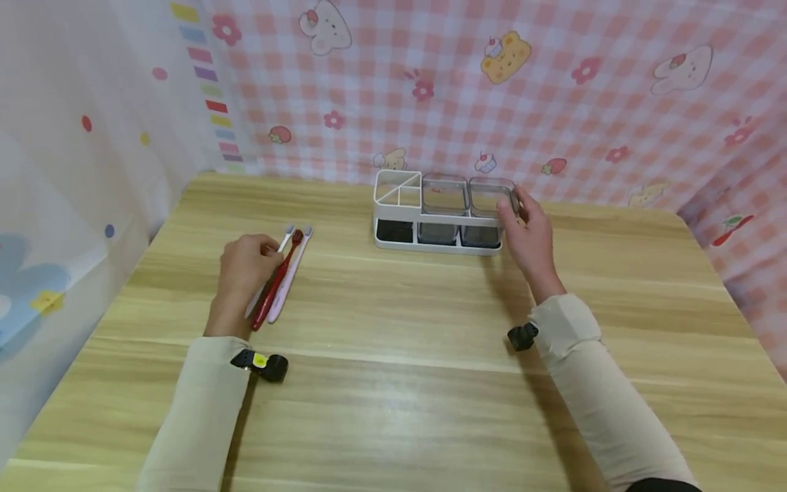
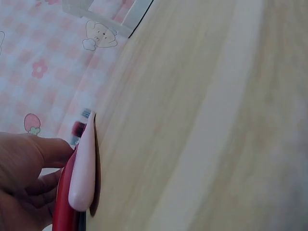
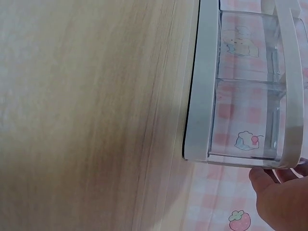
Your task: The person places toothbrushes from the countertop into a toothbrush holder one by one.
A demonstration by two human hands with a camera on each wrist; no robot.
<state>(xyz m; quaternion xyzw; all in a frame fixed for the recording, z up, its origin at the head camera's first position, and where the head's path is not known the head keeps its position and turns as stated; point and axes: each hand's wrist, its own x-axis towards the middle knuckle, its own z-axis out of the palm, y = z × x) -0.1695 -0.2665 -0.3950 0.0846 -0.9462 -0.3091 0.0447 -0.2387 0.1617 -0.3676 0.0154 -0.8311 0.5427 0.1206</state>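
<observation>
A white toothbrush (image 1: 285,239), a red toothbrush (image 1: 268,299) and a pale pink toothbrush (image 1: 285,292) are laid close together toward 10 o'clock on the bench (image 1: 393,403), heads pointed roughly to 1 o'clock. At their 9 o'clock side the left hand (image 1: 244,272) is placed, its fingers bent and nearly closed beside the white and red handles; whether either is gripped cannot be told. Toward 12 o'clock, two clear cups (image 1: 438,234) are carried by a white holder (image 1: 436,217). Its 3 o'clock end is gripped by the right hand (image 1: 532,236), thumb and fingers parted around the corner. A yellow label (image 1: 260,360) is borne by the black device (image 1: 277,370) at the left wrist; its mark is too small to be read.
</observation>
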